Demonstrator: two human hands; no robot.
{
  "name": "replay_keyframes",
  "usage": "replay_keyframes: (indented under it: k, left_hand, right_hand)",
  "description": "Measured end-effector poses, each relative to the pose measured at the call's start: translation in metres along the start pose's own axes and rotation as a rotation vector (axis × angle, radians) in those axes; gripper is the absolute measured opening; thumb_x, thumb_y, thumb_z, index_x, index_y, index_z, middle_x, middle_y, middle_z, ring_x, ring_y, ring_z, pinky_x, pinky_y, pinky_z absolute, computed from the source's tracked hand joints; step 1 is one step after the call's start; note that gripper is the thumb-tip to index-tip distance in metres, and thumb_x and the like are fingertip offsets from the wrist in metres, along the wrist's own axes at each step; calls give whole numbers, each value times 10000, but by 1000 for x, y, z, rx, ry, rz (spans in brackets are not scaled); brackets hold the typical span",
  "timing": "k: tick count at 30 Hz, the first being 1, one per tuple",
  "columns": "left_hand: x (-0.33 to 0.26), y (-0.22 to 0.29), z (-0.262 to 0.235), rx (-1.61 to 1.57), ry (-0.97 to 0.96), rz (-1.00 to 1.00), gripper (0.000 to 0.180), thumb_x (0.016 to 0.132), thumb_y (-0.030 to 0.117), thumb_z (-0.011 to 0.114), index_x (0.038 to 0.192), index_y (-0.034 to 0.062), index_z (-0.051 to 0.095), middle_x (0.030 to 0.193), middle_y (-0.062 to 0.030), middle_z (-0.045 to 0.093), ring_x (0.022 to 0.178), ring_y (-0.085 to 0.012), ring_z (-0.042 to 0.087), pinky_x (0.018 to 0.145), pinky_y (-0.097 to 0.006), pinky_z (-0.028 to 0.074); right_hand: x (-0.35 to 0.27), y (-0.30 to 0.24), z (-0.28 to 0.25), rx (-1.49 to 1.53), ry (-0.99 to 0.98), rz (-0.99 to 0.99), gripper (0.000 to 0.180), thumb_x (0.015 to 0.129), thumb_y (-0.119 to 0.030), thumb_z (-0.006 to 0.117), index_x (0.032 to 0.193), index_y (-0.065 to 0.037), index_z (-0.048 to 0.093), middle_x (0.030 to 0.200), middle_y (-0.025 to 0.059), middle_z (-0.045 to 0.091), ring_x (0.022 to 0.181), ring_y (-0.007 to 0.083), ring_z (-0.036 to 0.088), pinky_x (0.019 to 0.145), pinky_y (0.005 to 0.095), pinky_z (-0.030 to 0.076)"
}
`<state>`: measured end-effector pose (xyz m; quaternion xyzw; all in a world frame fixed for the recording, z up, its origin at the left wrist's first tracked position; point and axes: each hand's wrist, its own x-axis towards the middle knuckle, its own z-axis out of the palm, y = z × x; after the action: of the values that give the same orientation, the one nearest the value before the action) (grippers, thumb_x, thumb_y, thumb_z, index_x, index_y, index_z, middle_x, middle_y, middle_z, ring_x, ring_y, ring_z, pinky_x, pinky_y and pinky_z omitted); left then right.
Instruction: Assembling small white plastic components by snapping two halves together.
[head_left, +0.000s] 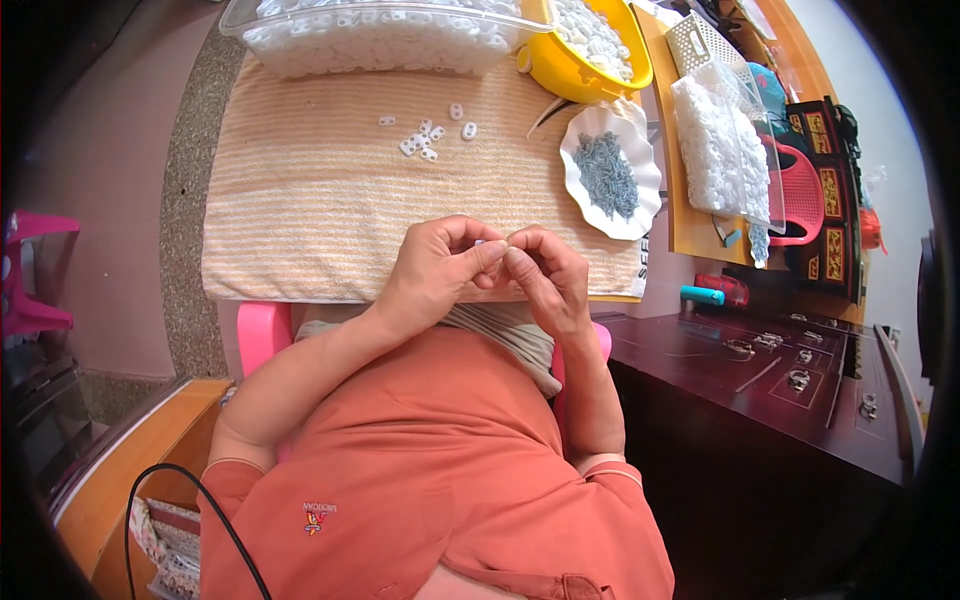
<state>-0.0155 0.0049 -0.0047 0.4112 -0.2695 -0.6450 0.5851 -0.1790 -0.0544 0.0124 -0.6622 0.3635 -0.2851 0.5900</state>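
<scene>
1. Fingers [465, 230] of your left hand [434, 264] clamp a small pale piece [479, 242]; those of your right hand [555, 278] pinch together beside it, their hold hidden.
2. Steady both thumbs [525, 270] and press evenly.
3. Work above the striped towel [300, 200] to catch drops.

One left hand [425, 272], one right hand [552, 280], two clear bins [237, 22], one yellow basin [560, 82], one white dish [630, 222]; three white pieces [469, 131] apart, others clustered too tightly to count.

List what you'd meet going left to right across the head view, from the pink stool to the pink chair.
Pink stool → left hand → right hand → white dish → teal cylinder → pink chair.
</scene>
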Motion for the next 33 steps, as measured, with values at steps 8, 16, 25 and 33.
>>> replay_keyframes:
  k: [8, 16, 25, 33]
  left_hand:
    - [-3, 3, 3, 106, -11, 47, 137, 954, 123, 583, 928, -10, 602, 718, 9, 569, 598, -37, 489, 531, -194, 423]
    - [-5, 3, 12, -138, 28, -57, 196, 1002, 224, 512, 945, 38, 540, 666, 50, 440, 526, -30, 375, 460, -189, 338]
    - [-4, 4, 3, 203, 53, 36, 224, 983, 192, 515, 912, -9, 583, 734, 12, 540, 671, -54, 458, 584, -230, 412]
    - [-5, -1, 2, 224, 125, 81, 211, 958, 167, 533, 884, -20, 594, 718, 9, 534, 660, -56, 459, 574, -239, 406]
  right_hand:
    - [2, 1, 4, -146, 37, -148, 15, 910, 8, 588, 905, 22, 591, 770, 42, 577, 649, 77, 557, 565, 219, 442]
    - [9, -4, 11, -237, 46, -285, 33, 894, 43, 592, 923, 29, 586, 831, 100, 590, 649, 140, 601, 562, 253, 489]
    - [13, -7, 8, -309, -12, -314, 18, 915, 56, 552, 926, 42, 556, 860, 87, 566, 669, 108, 580, 578, 229, 468]
    - [14, -9, 10, -680, 38, -562, 169, 829, 47, 629, 965, -16, 552, 849, 153, 578, 634, 306, 609, 544, 365, 494]
